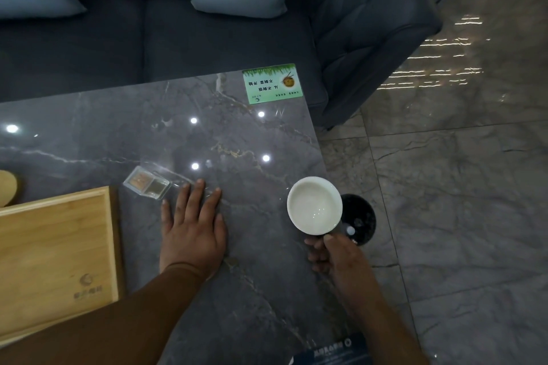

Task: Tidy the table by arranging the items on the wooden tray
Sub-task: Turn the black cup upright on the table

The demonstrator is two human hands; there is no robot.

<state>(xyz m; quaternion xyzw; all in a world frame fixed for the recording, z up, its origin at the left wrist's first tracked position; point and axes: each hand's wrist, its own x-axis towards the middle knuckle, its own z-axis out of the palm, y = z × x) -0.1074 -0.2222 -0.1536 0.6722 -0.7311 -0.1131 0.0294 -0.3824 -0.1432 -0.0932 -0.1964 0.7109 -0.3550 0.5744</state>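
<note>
Light wooden tray (56,249) sits empty at left, left hand (192,228) flat and open on the grey marble table (237,133), right hand (335,258) gripping a round white ceramic cup (314,206).

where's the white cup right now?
In the head view the white cup is at the table's right edge, held in the right hand, right of the flat left hand and far from the wooden tray.

Both forearms are bare, the left hand (192,234) and right hand (338,258) wear no gloves.
</note>
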